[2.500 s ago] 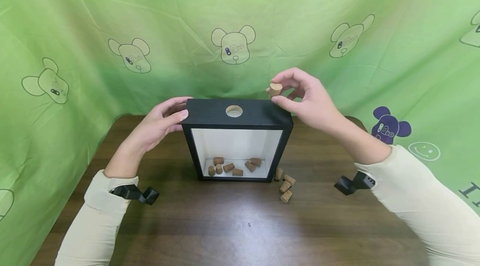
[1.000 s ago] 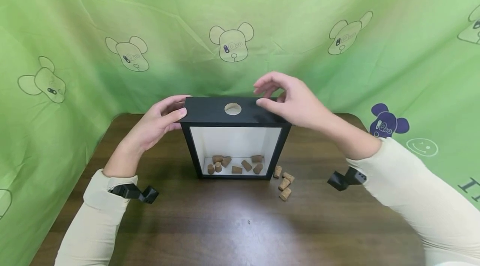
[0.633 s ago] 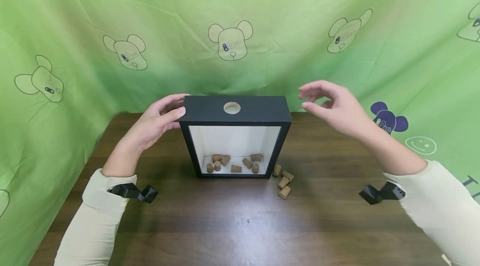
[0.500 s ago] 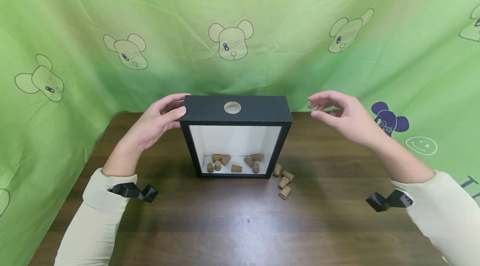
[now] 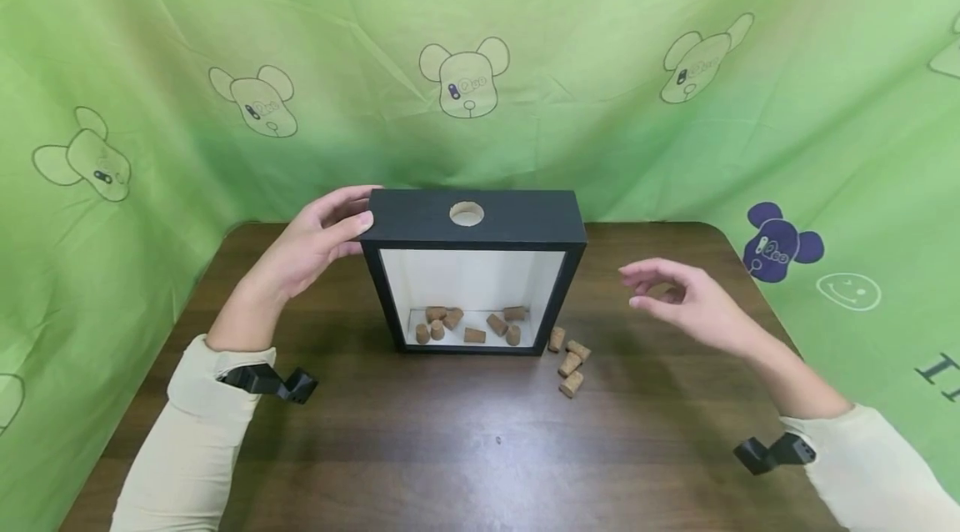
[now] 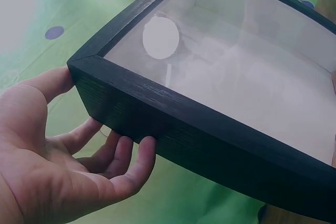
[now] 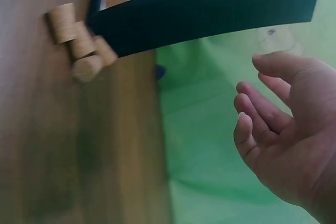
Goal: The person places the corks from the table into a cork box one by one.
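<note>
A black shadow box frame [image 5: 525, 215] stands upright on the table, with a clear front and a round hole [image 5: 467, 214] in its top. Several corks [image 5: 474, 335] lie on its white floor. My left hand [image 5: 311, 242] holds the box by its upper left corner. In the left wrist view the thumb and fingertips [image 6: 148, 148] press on the black side. To the right of the box my right hand [image 5: 693, 303] hovers with fingers loosely bent and nothing in them. Several loose corks [image 5: 572, 384] lie by the box's lower right corner, apart from that hand.
The brown wooden table [image 5: 450, 474] reaches back to a green printed cloth [image 5: 360, 82] hung behind and at both sides. A black wrist camera [image 5: 774, 454] sticks out from the right sleeve, another wrist camera [image 5: 270, 383] from the left.
My right hand first held a cork over the box, then was bare above its top. It has since moved right and down. One more cork lies inside; the left hand stays put.
</note>
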### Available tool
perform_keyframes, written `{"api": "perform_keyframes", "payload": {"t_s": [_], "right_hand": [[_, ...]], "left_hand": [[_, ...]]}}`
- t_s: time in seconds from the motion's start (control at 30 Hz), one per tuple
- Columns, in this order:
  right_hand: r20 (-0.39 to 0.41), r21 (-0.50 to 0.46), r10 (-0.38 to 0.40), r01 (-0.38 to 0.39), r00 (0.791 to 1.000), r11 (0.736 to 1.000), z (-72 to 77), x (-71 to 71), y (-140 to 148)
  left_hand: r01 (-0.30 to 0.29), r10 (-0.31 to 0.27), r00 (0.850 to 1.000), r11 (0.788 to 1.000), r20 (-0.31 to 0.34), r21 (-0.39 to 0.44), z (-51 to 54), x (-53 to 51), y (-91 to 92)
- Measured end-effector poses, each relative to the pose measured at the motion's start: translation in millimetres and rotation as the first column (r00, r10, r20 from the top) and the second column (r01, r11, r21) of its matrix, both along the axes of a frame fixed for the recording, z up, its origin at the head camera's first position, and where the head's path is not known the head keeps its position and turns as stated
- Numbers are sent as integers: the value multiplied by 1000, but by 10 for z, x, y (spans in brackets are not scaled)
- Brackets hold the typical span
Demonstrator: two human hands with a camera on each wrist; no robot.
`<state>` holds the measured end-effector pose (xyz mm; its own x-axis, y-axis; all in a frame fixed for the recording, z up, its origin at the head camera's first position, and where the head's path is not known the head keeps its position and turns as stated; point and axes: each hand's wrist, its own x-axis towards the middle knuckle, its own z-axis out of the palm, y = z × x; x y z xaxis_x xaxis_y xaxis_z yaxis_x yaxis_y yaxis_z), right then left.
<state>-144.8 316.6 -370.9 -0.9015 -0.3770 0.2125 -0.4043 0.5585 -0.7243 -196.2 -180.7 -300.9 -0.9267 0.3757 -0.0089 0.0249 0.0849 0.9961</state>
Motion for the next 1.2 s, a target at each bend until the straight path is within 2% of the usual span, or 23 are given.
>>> {"api": "perform_keyframes", "payload": {"t_s": [0.3, 0.5, 0.77, 1.2], "right_hand": [[46, 13, 50, -51, 998, 999, -489, 43, 51], [106, 34, 59, -63, 993, 997, -699, 55, 29], [118, 85, 83, -93, 990, 992, -849, 34, -50], [161, 88, 140, -156, 977, 984, -969, -33, -195]], "left_hand": [[-5, 5, 1000, 1000, 4, -2, 18, 13, -2], [3, -3, 1000, 1000, 0, 5, 11, 9, 0], [1, -1, 1000, 1000, 0, 8, 0, 8, 4], [3, -3, 1000, 1000, 0, 14, -13, 1, -3]]}}
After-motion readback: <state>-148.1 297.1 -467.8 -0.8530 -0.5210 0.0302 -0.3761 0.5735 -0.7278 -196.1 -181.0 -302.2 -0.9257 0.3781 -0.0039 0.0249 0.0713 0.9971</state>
